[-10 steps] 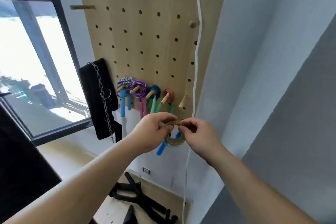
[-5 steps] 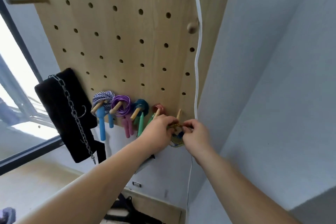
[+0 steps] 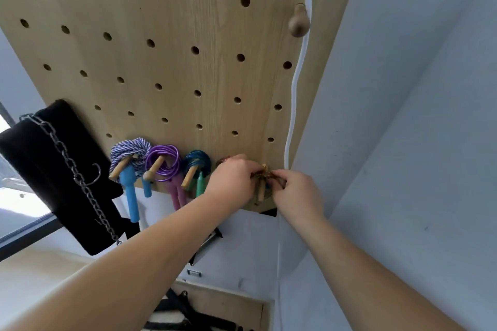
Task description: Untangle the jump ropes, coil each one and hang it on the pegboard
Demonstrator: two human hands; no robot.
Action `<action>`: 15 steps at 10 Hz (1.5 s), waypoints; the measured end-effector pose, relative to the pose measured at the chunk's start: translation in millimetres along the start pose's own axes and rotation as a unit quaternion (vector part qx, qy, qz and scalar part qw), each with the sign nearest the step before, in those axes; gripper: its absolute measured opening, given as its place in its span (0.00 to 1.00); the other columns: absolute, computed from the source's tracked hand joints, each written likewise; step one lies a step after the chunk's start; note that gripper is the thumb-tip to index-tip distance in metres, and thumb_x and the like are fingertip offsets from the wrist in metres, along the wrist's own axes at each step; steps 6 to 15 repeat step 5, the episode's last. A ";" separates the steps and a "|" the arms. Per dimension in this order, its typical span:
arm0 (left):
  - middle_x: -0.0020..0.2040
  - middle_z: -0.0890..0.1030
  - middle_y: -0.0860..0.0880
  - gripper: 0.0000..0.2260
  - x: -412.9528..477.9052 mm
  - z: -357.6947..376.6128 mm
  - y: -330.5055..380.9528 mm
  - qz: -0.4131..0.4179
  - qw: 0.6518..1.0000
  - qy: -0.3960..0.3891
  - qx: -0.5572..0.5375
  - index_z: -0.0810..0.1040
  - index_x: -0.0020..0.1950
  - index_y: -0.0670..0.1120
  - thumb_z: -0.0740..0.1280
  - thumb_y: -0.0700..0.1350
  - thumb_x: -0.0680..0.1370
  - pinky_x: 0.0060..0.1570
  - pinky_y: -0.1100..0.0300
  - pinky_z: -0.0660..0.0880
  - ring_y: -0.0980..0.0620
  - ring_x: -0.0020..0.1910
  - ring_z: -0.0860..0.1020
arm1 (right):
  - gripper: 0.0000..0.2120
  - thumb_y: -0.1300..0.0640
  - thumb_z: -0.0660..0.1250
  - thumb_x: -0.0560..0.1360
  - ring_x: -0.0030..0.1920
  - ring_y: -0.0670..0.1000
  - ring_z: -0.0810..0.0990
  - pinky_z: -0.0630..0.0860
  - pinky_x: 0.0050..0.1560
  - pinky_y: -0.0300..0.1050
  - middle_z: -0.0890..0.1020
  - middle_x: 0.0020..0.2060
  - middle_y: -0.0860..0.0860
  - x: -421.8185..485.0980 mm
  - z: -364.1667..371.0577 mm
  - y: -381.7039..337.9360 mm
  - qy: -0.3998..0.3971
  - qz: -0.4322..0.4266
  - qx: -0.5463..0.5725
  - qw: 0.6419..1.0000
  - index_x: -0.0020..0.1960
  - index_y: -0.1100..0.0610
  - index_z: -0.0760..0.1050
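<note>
A wooden pegboard [image 3: 166, 67] fills the upper view. Along its bottom row hang a blue-and-white striped rope coil [image 3: 131, 152] with blue handles, a purple coil [image 3: 164, 158] with pink handles and a teal coil [image 3: 197, 164] with green handles. A red coil [image 3: 222, 161] peeks out behind my left hand [image 3: 233, 183]. Both hands pinch a brownish-yellow coiled rope [image 3: 265, 177] at the rightmost wooden peg [image 3: 261, 188]; my right hand [image 3: 298, 195] holds its right side. The coil's lower part and handles are hidden behind my hands.
A black pad with a metal chain and hook [image 3: 67, 166] hangs at the board's lower left. A white cord [image 3: 294, 88] runs down the board's right edge past a wooden knob [image 3: 298, 23]. A grey wall [image 3: 403, 115] stands right; black straps [image 3: 193, 314] lie on the floor.
My view has moved closer to the board and tilted upward. Both hands have carried the brownish-yellow coil up from below the board to the rightmost peg.
</note>
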State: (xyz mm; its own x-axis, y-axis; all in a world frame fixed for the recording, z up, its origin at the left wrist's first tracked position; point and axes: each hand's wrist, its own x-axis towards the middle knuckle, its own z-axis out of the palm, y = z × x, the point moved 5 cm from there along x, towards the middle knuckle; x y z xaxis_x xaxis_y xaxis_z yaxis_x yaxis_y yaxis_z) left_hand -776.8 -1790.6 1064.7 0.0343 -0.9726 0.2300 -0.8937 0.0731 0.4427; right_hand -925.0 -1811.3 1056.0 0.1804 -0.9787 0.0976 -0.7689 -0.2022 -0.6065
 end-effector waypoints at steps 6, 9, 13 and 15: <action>0.55 0.85 0.52 0.16 -39.3 -40.1 -13.5 -0.093 0.975 -0.013 -0.200 0.81 0.65 0.48 0.65 0.35 0.79 0.56 0.58 0.81 0.54 0.54 0.82 | 0.38 0.64 0.61 0.74 0.68 0.61 0.75 0.76 0.66 0.54 0.73 0.72 0.55 -41.9 11.9 -30.0 -0.130 0.007 0.058 0.990 0.82 0.45 0.57; 0.55 0.85 0.52 0.16 -39.3 -40.1 -13.5 -0.093 0.975 -0.013 -0.200 0.81 0.65 0.48 0.65 0.35 0.79 0.56 0.58 0.81 0.54 0.54 0.82 | 0.38 0.64 0.61 0.74 0.68 0.61 0.75 0.76 0.66 0.54 0.73 0.72 0.55 -41.9 11.9 -30.0 -0.130 0.007 0.058 0.990 0.82 0.45 0.57; 0.55 0.85 0.52 0.16 -39.3 -40.1 -13.5 -0.093 0.975 -0.013 -0.200 0.81 0.65 0.48 0.65 0.35 0.79 0.56 0.58 0.81 0.54 0.54 0.82 | 0.38 0.64 0.61 0.74 0.68 0.61 0.75 0.76 0.66 0.54 0.73 0.72 0.55 -41.9 11.9 -30.0 -0.130 0.007 0.058 0.990 0.82 0.45 0.57; 0.55 0.85 0.52 0.16 -39.3 -40.1 -13.5 -0.093 0.975 -0.013 -0.200 0.81 0.65 0.48 0.65 0.35 0.79 0.56 0.58 0.81 0.54 0.54 0.82 | 0.38 0.64 0.61 0.74 0.68 0.61 0.75 0.76 0.66 0.54 0.73 0.72 0.55 -41.9 11.9 -30.0 -0.130 0.007 0.058 0.990 0.82 0.45 0.57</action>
